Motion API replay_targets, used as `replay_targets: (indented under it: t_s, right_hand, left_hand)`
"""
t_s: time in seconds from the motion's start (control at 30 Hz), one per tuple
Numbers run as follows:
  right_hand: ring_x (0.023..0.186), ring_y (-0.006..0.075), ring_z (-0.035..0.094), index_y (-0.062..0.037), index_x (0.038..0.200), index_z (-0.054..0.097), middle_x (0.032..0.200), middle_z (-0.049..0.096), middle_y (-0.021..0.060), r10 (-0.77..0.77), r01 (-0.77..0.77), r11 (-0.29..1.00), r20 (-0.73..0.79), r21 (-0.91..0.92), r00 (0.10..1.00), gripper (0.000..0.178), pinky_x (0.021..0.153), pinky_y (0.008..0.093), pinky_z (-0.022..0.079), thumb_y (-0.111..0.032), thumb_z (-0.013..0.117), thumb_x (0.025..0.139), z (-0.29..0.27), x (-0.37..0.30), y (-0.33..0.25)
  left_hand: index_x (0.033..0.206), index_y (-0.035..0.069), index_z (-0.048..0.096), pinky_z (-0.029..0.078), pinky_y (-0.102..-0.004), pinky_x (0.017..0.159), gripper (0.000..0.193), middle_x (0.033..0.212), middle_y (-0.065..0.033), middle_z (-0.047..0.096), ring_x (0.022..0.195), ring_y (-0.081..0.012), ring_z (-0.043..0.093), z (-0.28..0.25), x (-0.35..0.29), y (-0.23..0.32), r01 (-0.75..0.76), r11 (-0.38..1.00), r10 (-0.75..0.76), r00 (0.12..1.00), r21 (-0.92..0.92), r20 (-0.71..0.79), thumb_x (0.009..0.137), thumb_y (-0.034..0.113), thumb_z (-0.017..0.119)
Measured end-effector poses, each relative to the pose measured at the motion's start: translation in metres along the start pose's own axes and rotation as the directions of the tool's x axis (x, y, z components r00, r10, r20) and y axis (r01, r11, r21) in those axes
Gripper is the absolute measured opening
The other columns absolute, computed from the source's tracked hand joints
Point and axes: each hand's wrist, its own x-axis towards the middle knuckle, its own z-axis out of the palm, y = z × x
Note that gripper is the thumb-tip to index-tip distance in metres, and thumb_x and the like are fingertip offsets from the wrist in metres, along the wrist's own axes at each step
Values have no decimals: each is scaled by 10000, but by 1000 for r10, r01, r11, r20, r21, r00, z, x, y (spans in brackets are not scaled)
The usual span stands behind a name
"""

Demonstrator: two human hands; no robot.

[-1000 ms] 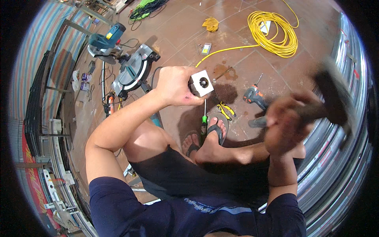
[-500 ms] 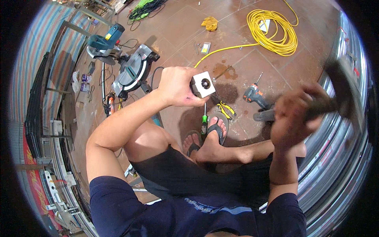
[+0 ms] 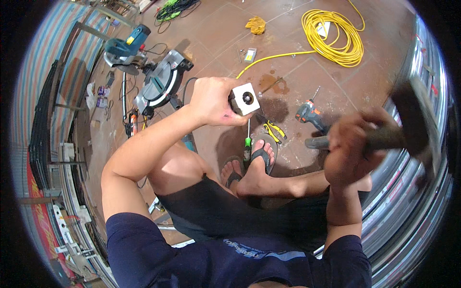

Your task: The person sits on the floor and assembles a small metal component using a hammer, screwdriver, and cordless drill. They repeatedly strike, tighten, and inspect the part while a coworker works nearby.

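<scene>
My left hand (image 3: 211, 102) is closed around a white square-ended piece (image 3: 252, 106), its end face turned up toward me. A dark round hole sits in that face, with a small bright metal tip at its centre. The rest of the piece is hidden by my fingers. Off to the right, my right hand (image 3: 353, 144) grips a hammer (image 3: 314, 143) by its handle. The hammer's dark head, blurred, is raised near the right rim, apart from the white piece. Below my left hand are a green-handled screwdriver (image 3: 248, 144) and yellow-handled pliers (image 3: 275, 131).
A cordless drill (image 3: 311, 114) lies on the tiled floor between my hands. A mitre saw (image 3: 161, 85) stands at the left. Coiled yellow hose (image 3: 333, 41) lies at the far right. Long metal profiles (image 3: 408, 211) run along my right side. My sandalled feet (image 3: 261, 153) are below my hands.
My left hand and the white piece have shifted slightly left and up in view. The hammer stays raised in my right hand; its handle end sits a little lower and farther left.
</scene>
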Motion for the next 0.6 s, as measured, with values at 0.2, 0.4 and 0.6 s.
replay_targets:
  t_s: [0.2,0.4,0.6]
  right_hand:
    - [891,490,792,-30,1510,639,1079,815,241,197,195,750,495,-632,846,538,785,518,664,-329,797,1092,47,-30,82]
    - [1004,403,804,-49,1435,695,1062,817,191,94,76,828,272,-555,958,430,845,483,647,-251,830,1080,25,-5,61]
    - [840,254,724,-75,1385,674,1084,746,48,-184,176,933,4,-314,983,345,728,467,598,-177,832,1095,15,-12,71]
  left_hand:
    - [943,126,878,647,-488,719,565,828,-174,805,765,-402,806,6,3,-1,-9,1000,9,1000,7,11,671,617,941]
    - [1082,114,908,658,-488,738,663,839,-176,820,793,-401,820,8,1,-1,18,989,-26,998,-148,-49,678,638,952]
    - [1106,118,906,658,-485,735,677,858,-168,828,803,-400,822,8,1,-5,47,990,-50,999,-133,-21,672,636,951]
